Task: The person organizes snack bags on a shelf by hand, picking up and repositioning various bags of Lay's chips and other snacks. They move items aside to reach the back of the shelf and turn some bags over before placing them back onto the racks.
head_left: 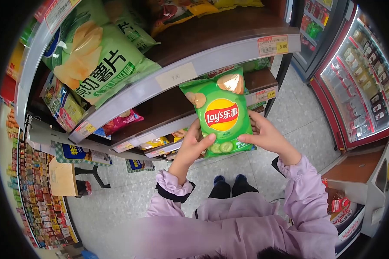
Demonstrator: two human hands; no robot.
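Note:
A green Lay's chip bag (pixel 224 97) is held upright in front of the shelf, its printed front facing me. My left hand (pixel 193 146) grips its lower left edge, with the thumb on the front and the other fingers mostly hidden behind. On the lower right side my right hand (pixel 266 134) holds the bag the same way, thumb over the front near the cucumber picture. Behind the bag runs the shelf's front rail (pixel 229 51) with price tags. A larger pale green bag of chips (pixel 103 64) lies on the upper shelf to the left.
Lower shelves hold more snack bags, including a pink bag (pixel 122 121). A lit drinks cooler (pixel 354 82) stands on the right, past the grey tiled floor (pixel 289 105). At left are a wooden stool (pixel 61 178) and a rack of small packets (pixel 41 203). A carton (pixel 349 228) sits lower right.

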